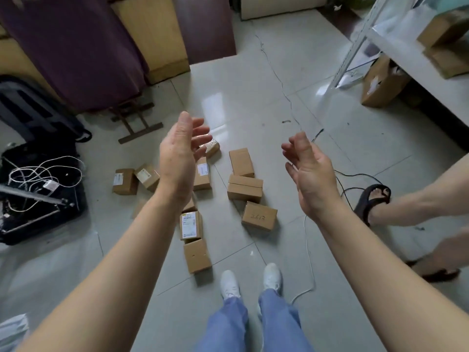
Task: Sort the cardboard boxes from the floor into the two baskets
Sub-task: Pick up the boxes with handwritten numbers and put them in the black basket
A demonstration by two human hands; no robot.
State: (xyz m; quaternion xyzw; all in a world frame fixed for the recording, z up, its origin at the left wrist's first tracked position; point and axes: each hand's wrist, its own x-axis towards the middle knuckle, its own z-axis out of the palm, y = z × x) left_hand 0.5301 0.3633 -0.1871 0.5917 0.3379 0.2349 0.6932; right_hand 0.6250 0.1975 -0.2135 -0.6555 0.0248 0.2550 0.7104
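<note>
Several small cardboard boxes lie scattered on the tiled floor ahead of my feet. One has handwriting on its top (259, 215), one carries a white label (190, 225), another plain one (197, 255) lies nearest my shoes. My left hand (180, 151) and my right hand (311, 172) are both raised above the boxes, palms facing each other, fingers spread, holding nothing. My left forearm hides part of the boxes in the middle. No basket is in view.
A black open case with white cords (42, 191) sits at the left. Another person's sandalled foot (373, 199) and leg stand at the right. A white shelf unit (416, 57) with larger cardboard boxes is at the upper right. Thin cables (308, 250) run across the floor.
</note>
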